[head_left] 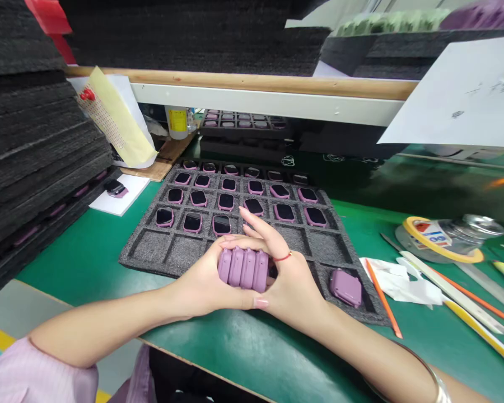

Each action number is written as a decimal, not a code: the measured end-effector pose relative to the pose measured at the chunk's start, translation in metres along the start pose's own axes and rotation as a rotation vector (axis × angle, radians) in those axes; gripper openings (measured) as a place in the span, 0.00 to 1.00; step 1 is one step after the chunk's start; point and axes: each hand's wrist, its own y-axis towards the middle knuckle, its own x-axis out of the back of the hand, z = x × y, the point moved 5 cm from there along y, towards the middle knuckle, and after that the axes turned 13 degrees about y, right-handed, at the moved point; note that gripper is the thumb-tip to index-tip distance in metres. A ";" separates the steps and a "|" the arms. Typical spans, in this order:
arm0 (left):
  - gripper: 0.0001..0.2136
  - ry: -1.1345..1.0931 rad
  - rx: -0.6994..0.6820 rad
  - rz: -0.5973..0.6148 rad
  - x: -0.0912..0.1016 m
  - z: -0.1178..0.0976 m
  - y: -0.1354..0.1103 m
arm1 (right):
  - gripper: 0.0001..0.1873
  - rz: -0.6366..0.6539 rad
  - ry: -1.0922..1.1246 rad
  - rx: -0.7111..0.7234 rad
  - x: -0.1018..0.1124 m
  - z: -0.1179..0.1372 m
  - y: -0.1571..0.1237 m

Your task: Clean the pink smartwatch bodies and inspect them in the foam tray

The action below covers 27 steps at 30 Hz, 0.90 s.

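A row of several purple smartwatch cases, standing on edge side by side, is clasped between my two hands above the near edge of the foam tray. My left hand wraps the row from the left, its thumb underneath and its fingers over the top. From the right, my right hand closes round the other end, with its fingertips reaching past the row. Behind them the dark grey foam tray holds purple watches with black screens in its farther pockets. One purple watch case lies back up in the near right pocket.
Foam trays are stacked at the left. A single watch rests on a white pad. On the right lie a glass bottle, a roll of yellow tape, white tissue and an orange stick. A shelf edge crosses overhead.
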 end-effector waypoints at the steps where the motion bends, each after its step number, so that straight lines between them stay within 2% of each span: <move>1: 0.38 0.030 -0.009 0.013 0.000 -0.002 -0.001 | 0.48 -0.013 0.027 -0.014 0.001 -0.001 0.000; 7: 0.36 0.013 -0.038 0.126 -0.002 -0.009 -0.004 | 0.54 -0.097 0.112 -0.084 0.006 -0.007 -0.002; 12: 0.33 -0.031 -0.032 0.148 -0.003 -0.006 -0.003 | 0.54 -0.070 0.104 -0.016 0.008 -0.004 -0.003; 19: 0.31 -0.048 -0.075 0.126 -0.005 -0.008 -0.002 | 0.52 -0.044 0.077 0.041 0.010 -0.004 -0.004; 27: 0.31 -0.018 -0.082 0.079 -0.004 -0.006 -0.002 | 0.45 -0.052 0.031 0.040 0.012 -0.004 -0.009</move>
